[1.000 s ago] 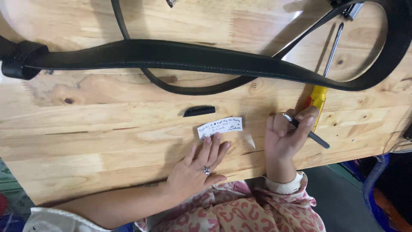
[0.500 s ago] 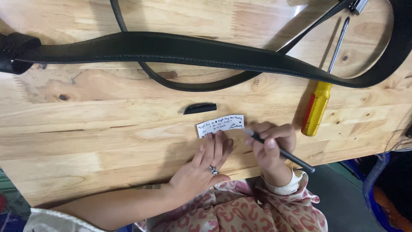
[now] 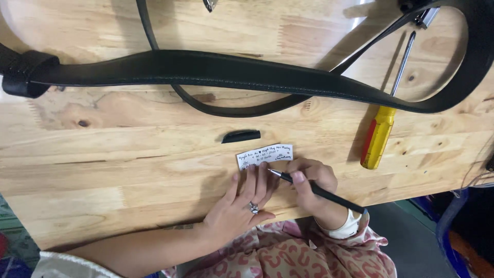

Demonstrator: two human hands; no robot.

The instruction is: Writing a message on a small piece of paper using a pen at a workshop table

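Right hand [image 3: 314, 188] grip closed on pen [image 3: 314, 189]; left hand [image 3: 239, 208] flat, fingers pinning paper slip [image 3: 264, 155]

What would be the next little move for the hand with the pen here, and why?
Probably lowering the pen tip a touch onto the small white paper slip to write. The right hand grips the pen in a writing hold, its tip poised at the slip's lower edge, while the left hand lies flat with fingertips at the slip, seemingly steadying it on the wooden table.
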